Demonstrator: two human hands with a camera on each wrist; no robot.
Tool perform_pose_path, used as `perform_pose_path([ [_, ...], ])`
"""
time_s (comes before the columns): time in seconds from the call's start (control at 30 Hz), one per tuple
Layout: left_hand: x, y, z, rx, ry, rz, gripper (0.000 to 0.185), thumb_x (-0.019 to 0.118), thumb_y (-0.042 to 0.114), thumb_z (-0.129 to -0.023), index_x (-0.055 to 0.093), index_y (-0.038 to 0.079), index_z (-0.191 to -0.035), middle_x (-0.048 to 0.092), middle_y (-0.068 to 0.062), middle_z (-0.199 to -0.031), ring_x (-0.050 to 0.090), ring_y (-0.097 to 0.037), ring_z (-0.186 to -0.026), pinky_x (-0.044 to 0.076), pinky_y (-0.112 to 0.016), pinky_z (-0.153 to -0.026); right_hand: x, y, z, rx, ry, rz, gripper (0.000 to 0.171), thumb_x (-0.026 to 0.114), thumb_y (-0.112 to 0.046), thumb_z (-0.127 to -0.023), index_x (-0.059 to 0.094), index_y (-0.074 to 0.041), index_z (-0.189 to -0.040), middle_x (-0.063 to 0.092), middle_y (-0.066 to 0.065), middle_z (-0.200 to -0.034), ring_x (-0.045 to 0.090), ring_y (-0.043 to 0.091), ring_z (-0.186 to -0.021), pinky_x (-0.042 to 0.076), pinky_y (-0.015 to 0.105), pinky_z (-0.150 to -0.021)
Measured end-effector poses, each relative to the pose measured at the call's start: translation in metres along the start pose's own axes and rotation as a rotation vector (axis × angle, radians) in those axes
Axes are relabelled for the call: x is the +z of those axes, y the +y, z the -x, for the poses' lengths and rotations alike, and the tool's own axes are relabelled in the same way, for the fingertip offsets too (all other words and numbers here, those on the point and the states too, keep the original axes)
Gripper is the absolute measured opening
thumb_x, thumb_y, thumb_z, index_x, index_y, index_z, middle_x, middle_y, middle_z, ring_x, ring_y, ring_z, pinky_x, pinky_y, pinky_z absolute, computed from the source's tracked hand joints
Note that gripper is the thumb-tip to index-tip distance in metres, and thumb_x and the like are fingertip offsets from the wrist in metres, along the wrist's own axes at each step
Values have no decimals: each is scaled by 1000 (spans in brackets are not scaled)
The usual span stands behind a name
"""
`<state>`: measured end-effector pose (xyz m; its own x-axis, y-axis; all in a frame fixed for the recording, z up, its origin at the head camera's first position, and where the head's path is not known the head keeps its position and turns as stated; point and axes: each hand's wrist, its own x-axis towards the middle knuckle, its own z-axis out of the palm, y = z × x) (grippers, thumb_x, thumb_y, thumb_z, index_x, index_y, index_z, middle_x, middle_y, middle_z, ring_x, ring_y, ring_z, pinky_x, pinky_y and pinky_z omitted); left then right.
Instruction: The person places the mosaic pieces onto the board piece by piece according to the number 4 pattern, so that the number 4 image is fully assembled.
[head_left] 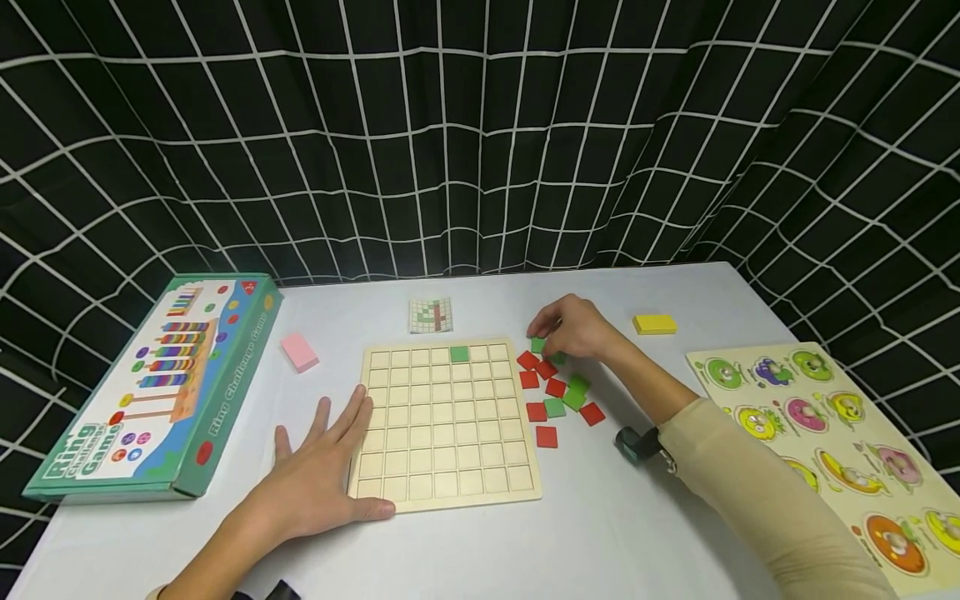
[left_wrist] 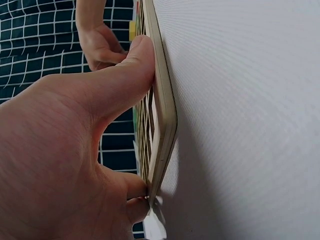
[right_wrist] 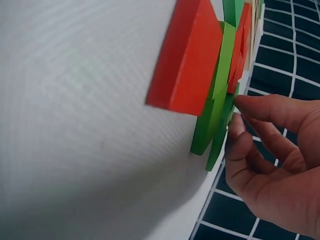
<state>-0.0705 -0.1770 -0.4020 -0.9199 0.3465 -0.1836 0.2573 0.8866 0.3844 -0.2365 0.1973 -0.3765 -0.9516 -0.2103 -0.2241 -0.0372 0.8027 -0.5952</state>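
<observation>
A pale wooden grid board point(head_left: 446, 433) lies on the table with one green square tile point(head_left: 459, 354) in its far row. My left hand point(head_left: 311, 483) rests at the board's left side, fingers spread and straight. In the left wrist view its thumb point(left_wrist: 140, 55) lies on the board's edge point(left_wrist: 167, 115). My right hand point(head_left: 573, 327) is at the far end of a loose group of red and green tiles, pinching a green tile point(head_left: 537, 343) between thumb and fingertips. In the right wrist view a red tile point(right_wrist: 187, 65) stands large in front of several green ones.
A small printed pattern card point(head_left: 431, 316) lies beyond the board. On the left are a ring game box point(head_left: 165, 375) and a pink block point(head_left: 299, 352). A yellow block point(head_left: 655, 324) and a fruit puzzle board point(head_left: 810, 442) are at the right. Behind hangs a black gridded curtain point(head_left: 465, 150).
</observation>
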Motion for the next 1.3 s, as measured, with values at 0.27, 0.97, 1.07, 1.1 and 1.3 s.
perform_pose_path([
  [0.27,-1,0,-1,-7,-16,31,137,78,80,-67,17,10,-168,7,-4,-177,8,-56,-157,3,-94,-101,0,-3,0,5,30,66,26,84,-1,-77,80,-4,-103,75,11,-95,63,24,-89,52,27,-70],
  [0.97,-1,0,0,-4,-11,10,136,77,81,-67,16,13,-168,7,-3,-177,9,-54,-158,5,-93,-102,0,-7,-1,-12,7,-66,30,77,0,-80,82,-6,-108,76,13,-103,63,27,-93,56,28,-68],
  [1.07,-1,0,-1,-5,-10,17,136,77,81,-67,16,12,-168,7,-2,-177,9,-54,-158,4,-93,-102,2,-11,1,-21,9,-97,30,74,2,-79,82,-6,-108,77,12,-101,64,26,-90,56,30,-68],
  [1.1,-1,0,-1,-7,-11,20,136,77,80,-68,16,12,-168,6,-2,-177,8,-53,-158,4,-93,-102,3,-13,1,-23,7,-108,30,74,2,-80,82,-6,-108,77,12,-100,64,26,-88,56,31,-68],
  [1.3,0,0,-1,-23,-23,27,135,78,79,-67,17,13,-168,5,0,-178,7,-52,-159,3,-93,-102,11,-23,5,-59,-3,-133,23,78,-4,-85,81,-5,-108,78,12,-98,67,24,-85,59,34,-71],
])
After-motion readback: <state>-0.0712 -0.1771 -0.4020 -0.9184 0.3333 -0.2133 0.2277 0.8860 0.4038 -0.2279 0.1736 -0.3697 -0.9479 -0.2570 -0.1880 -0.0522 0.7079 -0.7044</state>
